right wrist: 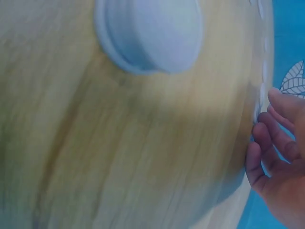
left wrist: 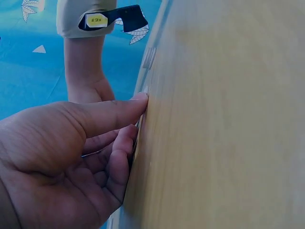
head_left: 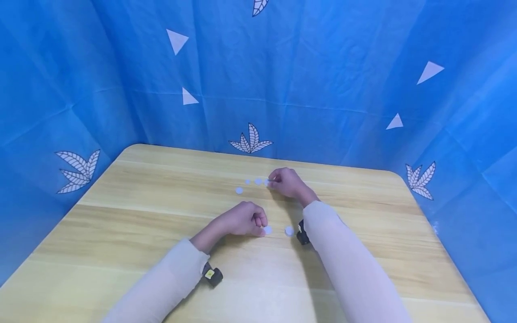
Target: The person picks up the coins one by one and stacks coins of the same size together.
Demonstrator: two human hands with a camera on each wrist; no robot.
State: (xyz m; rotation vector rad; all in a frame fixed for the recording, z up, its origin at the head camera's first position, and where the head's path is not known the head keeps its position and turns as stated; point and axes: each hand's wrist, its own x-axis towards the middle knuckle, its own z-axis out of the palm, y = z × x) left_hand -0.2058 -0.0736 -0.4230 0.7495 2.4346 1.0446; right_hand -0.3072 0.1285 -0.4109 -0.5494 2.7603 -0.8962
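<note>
Near the middle of the table, my left hand holds its thumb and curled fingers at the edge of a small white disc. In the left wrist view the thumb reaches to the disc's side, and the hand hides most of it. Farther back, my right hand pinches at another white disc lying at the end of a curved row. The fingers partly cover that disc. A short stack of white discs stands beneath the right forearm and shows large in the right wrist view.
More white discs, one of them larger, lie left of the right hand, with a nearer one set apart. The wooden table has rounded far corners. Blue patterned curtains hang behind and at both sides.
</note>
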